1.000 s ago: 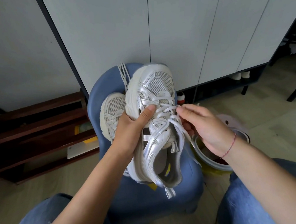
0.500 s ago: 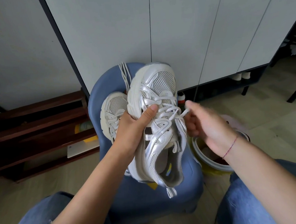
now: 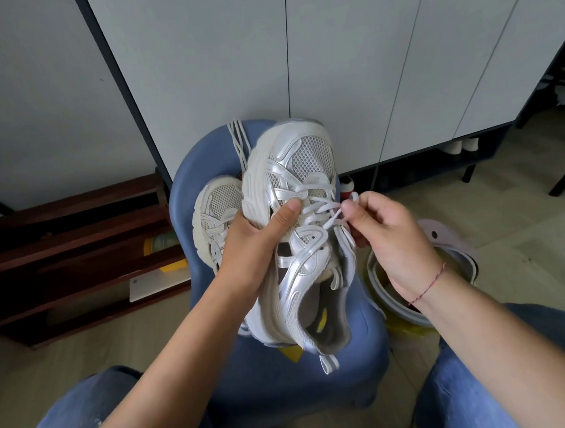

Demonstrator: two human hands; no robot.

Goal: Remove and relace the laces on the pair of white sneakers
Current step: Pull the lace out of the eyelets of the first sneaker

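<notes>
A dark wooden rack stands at the left, low against the grey wall. In front of white cabinet doors, a blue chair carries one sneaker, and a loose lace lies over the chair's back. The left hand grips the other sneaker by its side above the seat, thumb across the lacing. The right hand pinches a loop of its lace. A white-rimmed bin sits on the pale floor at the right.

Held sneaker above stool, second sneaker on it (leftward), bin right, shelf left.
</notes>
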